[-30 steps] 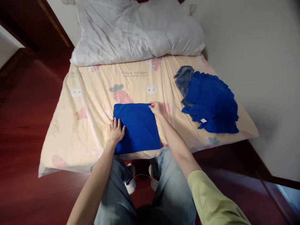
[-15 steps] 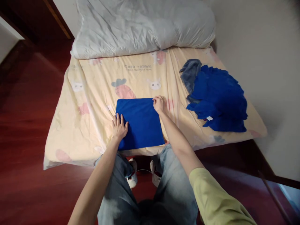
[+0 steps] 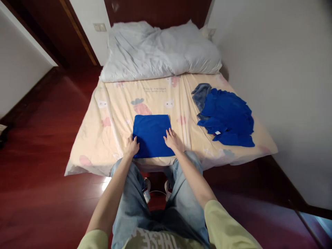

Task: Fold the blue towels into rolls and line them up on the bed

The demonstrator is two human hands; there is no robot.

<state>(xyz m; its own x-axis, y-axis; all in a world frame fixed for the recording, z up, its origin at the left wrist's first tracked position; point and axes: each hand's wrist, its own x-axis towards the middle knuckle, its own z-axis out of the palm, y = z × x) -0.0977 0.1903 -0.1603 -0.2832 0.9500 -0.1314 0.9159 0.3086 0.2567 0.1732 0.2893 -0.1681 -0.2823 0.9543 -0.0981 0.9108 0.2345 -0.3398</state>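
Observation:
A blue cloth (image 3: pixel 152 135) lies flat as a near-square at the front edge of the bed. My left hand (image 3: pixel 132 145) rests on its left edge, fingers apart and slightly bent. On the opposite edge, my right hand (image 3: pixel 171 139) lies with its fingers spread over the fabric. Neither hand grips the cloth. Off to the right sits a heap of crumpled blue cloths (image 3: pixel 228 116), with a small white tag showing on its near side. A grey cloth (image 3: pixel 201 95) sticks out from the heap's left side.
The bed (image 3: pixel 89 138) has a pale yellow sheet printed with rabbits and carrots. A bulky light grey quilt (image 3: pixel 163 52) lies across its far end. A white wall (image 3: pixel 285 86) rises on the right, and dark red floor (image 3: pixel 38 155) runs along the left.
My right hand has come down from the cloth's far right corner to the middle of its right edge. My left hand has slid slightly nearer me. The view has tilted up.

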